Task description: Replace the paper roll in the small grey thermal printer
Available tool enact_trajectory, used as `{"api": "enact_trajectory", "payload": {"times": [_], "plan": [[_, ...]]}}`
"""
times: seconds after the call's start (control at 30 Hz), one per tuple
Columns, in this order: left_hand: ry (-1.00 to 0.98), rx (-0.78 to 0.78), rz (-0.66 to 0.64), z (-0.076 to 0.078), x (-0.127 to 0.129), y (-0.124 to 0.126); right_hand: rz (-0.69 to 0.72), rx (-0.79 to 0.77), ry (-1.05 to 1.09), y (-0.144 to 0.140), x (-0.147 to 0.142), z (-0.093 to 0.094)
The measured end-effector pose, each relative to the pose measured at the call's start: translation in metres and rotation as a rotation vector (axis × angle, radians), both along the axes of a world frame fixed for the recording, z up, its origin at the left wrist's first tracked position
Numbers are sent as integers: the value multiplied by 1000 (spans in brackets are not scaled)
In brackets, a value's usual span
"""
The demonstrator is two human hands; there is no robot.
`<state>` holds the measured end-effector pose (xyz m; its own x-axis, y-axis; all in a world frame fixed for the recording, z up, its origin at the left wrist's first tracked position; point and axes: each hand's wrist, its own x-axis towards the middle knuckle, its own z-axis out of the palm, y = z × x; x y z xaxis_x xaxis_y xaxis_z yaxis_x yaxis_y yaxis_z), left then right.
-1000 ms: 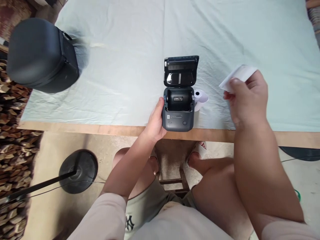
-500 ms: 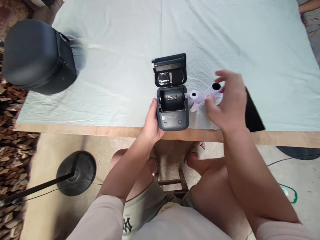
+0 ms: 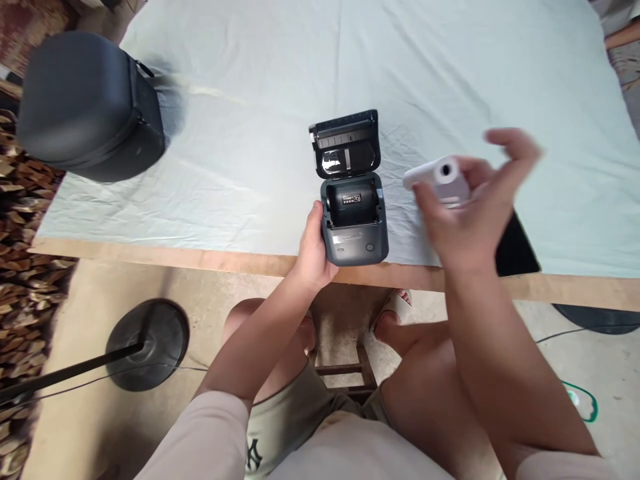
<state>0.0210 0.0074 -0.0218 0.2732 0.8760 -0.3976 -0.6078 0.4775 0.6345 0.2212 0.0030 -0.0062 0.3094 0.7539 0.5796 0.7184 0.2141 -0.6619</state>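
Note:
A small dark grey label printer [image 3: 355,220] sits near the table's front edge with its lid flipped open toward the far side and its paper bay showing. My left hand [image 3: 313,250] grips its left side. To the right, my right hand [image 3: 470,213] is lifted above the table, blurred by motion, holding a white paper roll [image 3: 443,180] with its core hole facing me. The other roll seen earlier beside the printer is hidden behind my hand.
A pale green cloth [image 3: 260,107] covers the wooden table [image 3: 150,257]. A dark hard-shell case [image 3: 85,107] stands at the far left. A flat black object [image 3: 517,247] lies under my right wrist. A round stand base [image 3: 147,343] and stacked firewood [image 3: 25,220] lie left on the floor.
My right hand came in from the right with a paper slip, dropped to the rolls beside the printer, and now lifts one roll. My left hand stays on the printer.

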Motion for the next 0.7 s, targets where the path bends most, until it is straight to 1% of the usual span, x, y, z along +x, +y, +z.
{"api": "enact_trajectory", "payload": {"times": [0.07, 0.1, 0.13, 0.2, 0.27, 0.3, 0.33, 0.4, 0.5, 0.6, 0.7], "plan": [[-10, 10, 11, 0, 0, -1, -37, 183, 228, 11, 6, -3], [-16, 13, 14, 0, 0, -1, -28, 241, 331, 17, 9, -4], [-22, 13, 17, 1, 0, -1, 9, 262, 433, 22, 11, -6], [-33, 9, 28, 4, 1, -2, 139, 220, 640, 27, 13, -7], [-31, 6, 45, 6, 2, -2, 250, 167, 754, 25, 9, -3], [-25, 8, 51, 7, 3, -3, 273, 162, 731, 20, 4, 2], [-20, 13, 51, 8, 3, -3, 281, 168, 651, 15, -3, 9], [-21, 30, 36, 9, 4, -4, 279, 180, 377, 1, -18, 23], [-26, 106, 1, 8, 3, -7, 306, 141, -32, -14, -37, 40], [18, 172, -35, 8, 0, -9, 242, 35, -299, -18, -42, 42], [55, 177, -75, 10, -1, -10, 175, -94, -440, -16, -36, 38]]}}
